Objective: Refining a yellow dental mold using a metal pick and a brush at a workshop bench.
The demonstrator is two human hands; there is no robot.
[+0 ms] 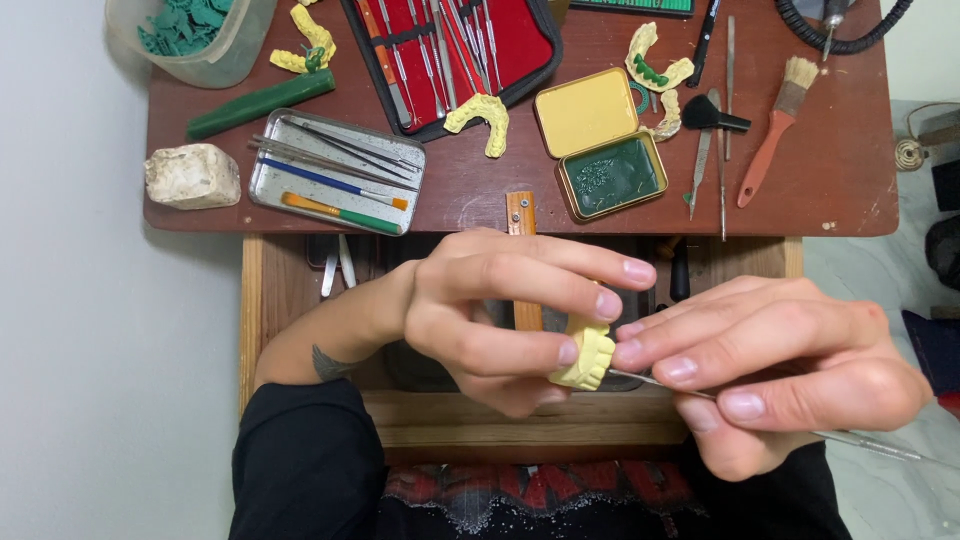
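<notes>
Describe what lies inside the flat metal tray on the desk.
The metal tray holds thin metal picks, a blue-handled brush and an orange-and-green one. Anything beneath them is covered.

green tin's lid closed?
No, the green tin lies open, its yellow lid hinged back flat on the table.

Yellow dental cast (585, 360) between both hands' fingers (560, 352)

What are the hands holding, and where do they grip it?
The left hand pinches a yellow dental cast by its sides; the right hand holds a thin metal tool near its tip.
</notes>
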